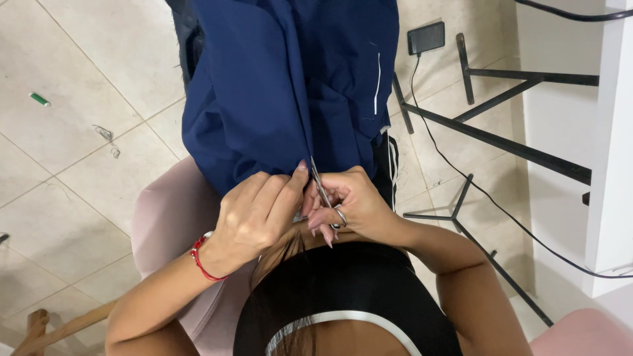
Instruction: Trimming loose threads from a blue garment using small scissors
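A dark blue garment [277,86] lies over my lap and hangs away from me. My left hand [254,214], with a red cord bracelet at the wrist, pinches the cloth at a seam near its lower edge. My right hand [349,201] holds small metal scissors [322,191], their blades pointing up along the seam right beside my left thumb. A ring sits on one right finger. The two hands touch each other at the seam.
I sit on a pale pink padded chair [165,217]. A black metal table frame [501,132] stands at the right, with a black cable [475,184] running to a black adapter [426,37] on the tiled floor. A green thread spool [39,99] lies far left.
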